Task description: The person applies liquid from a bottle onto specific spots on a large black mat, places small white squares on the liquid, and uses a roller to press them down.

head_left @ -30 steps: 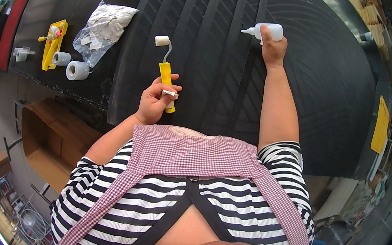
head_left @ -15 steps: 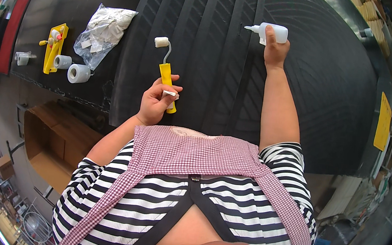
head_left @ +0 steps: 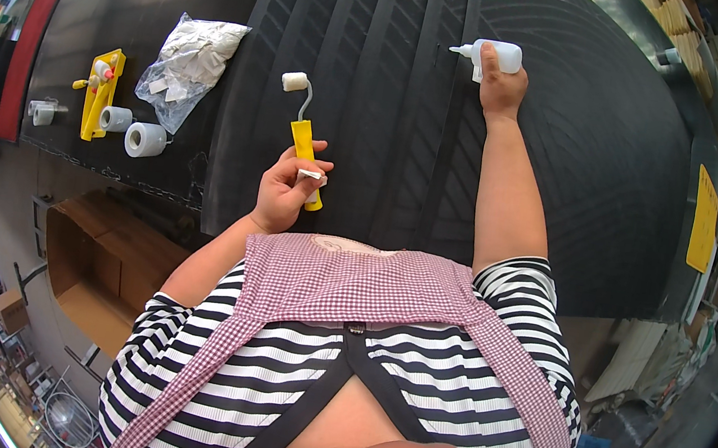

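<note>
My left hand (head_left: 284, 189) grips the yellow handle of a small roller (head_left: 302, 117), whose white foam head points away from me over the grooved black tyre tread (head_left: 378, 81). A small white scrap sits between the fingers of that hand. My right hand (head_left: 500, 87) is stretched far out and holds a white squeeze bottle (head_left: 497, 56) on its side, nozzle pointing left, just above the tread.
On the black bench to the left lie a clear plastic bag of white pieces (head_left: 187, 65), two white tape rolls (head_left: 137, 131) and a yellow tool (head_left: 101, 90). Wooden shelving (head_left: 92, 252) stands below the bench. A yellow sheet (head_left: 704, 220) hangs at the right.
My right hand with the bottle has shifted slightly farther out along the tread. The left hand and the roller have stayed in place.
</note>
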Demonstrator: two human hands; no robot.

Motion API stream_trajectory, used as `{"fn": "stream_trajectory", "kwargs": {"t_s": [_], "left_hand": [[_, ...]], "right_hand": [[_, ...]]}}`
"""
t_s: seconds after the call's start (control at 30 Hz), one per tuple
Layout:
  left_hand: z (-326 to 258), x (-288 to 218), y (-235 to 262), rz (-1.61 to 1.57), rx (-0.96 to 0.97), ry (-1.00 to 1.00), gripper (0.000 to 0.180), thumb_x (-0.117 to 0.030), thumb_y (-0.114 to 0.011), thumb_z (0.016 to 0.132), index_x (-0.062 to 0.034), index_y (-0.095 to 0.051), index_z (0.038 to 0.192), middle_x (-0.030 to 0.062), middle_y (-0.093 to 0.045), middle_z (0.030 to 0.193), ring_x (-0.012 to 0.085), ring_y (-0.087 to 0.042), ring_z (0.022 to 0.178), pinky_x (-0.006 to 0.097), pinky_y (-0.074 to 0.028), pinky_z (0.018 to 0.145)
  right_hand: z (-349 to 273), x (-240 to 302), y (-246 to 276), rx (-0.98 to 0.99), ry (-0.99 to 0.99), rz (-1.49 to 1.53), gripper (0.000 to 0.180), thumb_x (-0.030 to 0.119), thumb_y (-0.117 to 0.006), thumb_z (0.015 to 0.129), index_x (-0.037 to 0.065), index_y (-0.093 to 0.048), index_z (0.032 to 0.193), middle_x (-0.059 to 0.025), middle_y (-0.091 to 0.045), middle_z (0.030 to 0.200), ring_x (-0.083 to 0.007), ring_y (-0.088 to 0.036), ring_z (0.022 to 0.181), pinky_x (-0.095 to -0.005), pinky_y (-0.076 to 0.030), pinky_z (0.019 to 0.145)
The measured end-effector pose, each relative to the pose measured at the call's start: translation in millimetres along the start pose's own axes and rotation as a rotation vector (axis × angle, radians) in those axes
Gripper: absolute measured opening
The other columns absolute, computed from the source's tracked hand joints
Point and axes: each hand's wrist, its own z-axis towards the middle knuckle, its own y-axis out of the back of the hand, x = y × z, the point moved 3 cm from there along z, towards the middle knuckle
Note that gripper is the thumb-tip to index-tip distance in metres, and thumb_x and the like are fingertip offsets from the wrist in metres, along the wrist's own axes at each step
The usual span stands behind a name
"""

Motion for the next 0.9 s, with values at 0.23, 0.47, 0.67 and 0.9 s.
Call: {"fn": "stream_trajectory", "kwargs": {"t_s": [0.23,0.47,0.67,0.9], "left_hand": [[0,0,0,0.003,0.002,-0.006,0.009,-0.002,-0.066,0.095,-0.0083,-0.07,0.1,0.0142,-0.05,0.14,0.0193,-0.065,0.11,0.03,-0.052,0.093],[-1,2,1,0.013,0.008,-0.011,0.01,-0.001,-0.065,0.095,-0.0082,-0.07,0.1,0.0139,-0.051,0.14,0.0193,-0.065,0.111,0.03,-0.052,0.093],[-1,0,0,0.017,0.002,-0.015,0.011,0.0,-0.065,0.095,-0.0078,-0.07,0.102,0.0135,-0.051,0.14,0.019,-0.064,0.111,0.031,-0.052,0.094],[-2,-1,-1,-0.008,-0.026,0.013,0.006,-0.009,-0.069,0.095,-0.0108,-0.073,0.099,0.0149,-0.056,0.136,0.0232,-0.064,0.114,0.037,-0.048,0.101]], "right_hand": [[1,-2,2,0.008,0.007,-0.027,0.048,0.046,-0.078,0.081,0.0,-0.073,0.095,-0.0138,-0.075,0.091,-0.0284,-0.073,0.087,-0.0385,-0.055,0.08],[-7,4,6,0.033,0.038,0.025,0.039,0.038,-0.076,0.081,0.001,-0.073,0.09,-0.0124,-0.075,0.087,-0.0254,-0.073,0.081,-0.0363,-0.055,0.076],[-13,4,11,0.069,0.054,0.053,0.034,0.035,-0.076,0.082,0.002,-0.073,0.089,-0.0098,-0.075,0.084,-0.0221,-0.072,0.078,-0.0348,-0.055,0.074],[-17,7,11,0.095,0.024,0.196,0.034,0.035,-0.076,0.084,0.001,-0.074,0.091,-0.0073,-0.074,0.084,-0.0172,-0.071,0.078,-0.0323,-0.054,0.073]]}}
